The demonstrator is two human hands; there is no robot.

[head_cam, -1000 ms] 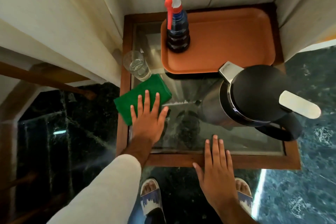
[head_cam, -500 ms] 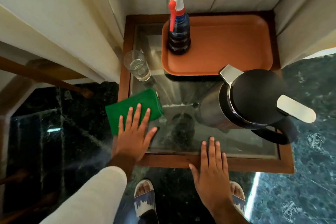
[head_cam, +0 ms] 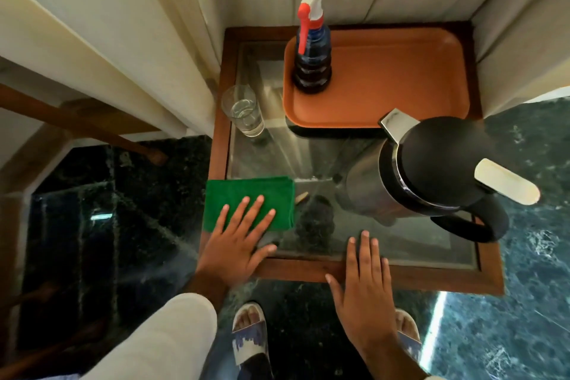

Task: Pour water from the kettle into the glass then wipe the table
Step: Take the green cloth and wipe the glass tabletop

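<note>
My left fingers (head_cam: 246,210) lie spread flat on the green cloth (head_cam: 246,197), pressing it onto the near left corner of the glass table (head_cam: 385,281), left of centre in the frame; my right hand (head_cam: 364,281) rests flat and open on the wooden front edge, holding nothing. The kettle (head_cam: 431,176) stands right of my fingers at centre right. The glass (head_cam: 243,111), with water in it, sits above the cloth, near the orange tray (head_cam: 401,80) with its spray bottle (head_cam: 311,49).

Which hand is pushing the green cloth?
The left hand, lying flat with its fingers on the green cloth. The right hand only rests on the table's wooden edge, touching no cloth.
</note>
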